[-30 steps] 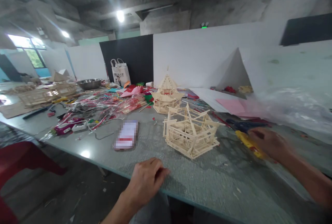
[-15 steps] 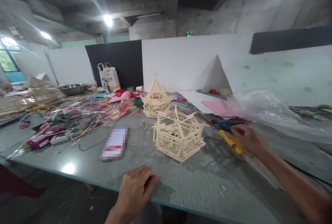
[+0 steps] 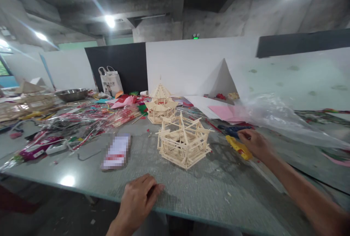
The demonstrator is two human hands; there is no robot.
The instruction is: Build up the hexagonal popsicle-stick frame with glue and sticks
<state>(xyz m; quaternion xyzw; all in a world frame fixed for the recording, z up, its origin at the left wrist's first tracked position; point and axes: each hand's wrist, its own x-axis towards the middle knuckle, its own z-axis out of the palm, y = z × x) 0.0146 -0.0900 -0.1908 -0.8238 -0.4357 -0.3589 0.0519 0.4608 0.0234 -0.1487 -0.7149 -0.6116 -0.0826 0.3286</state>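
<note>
Left hand: resting at the near edge of the surface, fingers bent inward, thumb lying forward. Palm hidden; whether apart or together at the fingertips, not possible to make out. Nearest to the open-topped stick frame, but clear of it.

Right hand: reaching in over the right side, fingers curled, just beside a yellow tool and a dark blue object. Overlapping both in view; whether clamped on either or merely above, not determinable from this angle.

Stick frame: on the surface between the two hands, pale, many-sided, upright, with slanting sticks across the top. Just behind it: a tiered stick model with pointed roof. To the left: phone, lying flat, screen blurred out. Beyond the right hand: pink paper and crumpled clear plastic.
</note>
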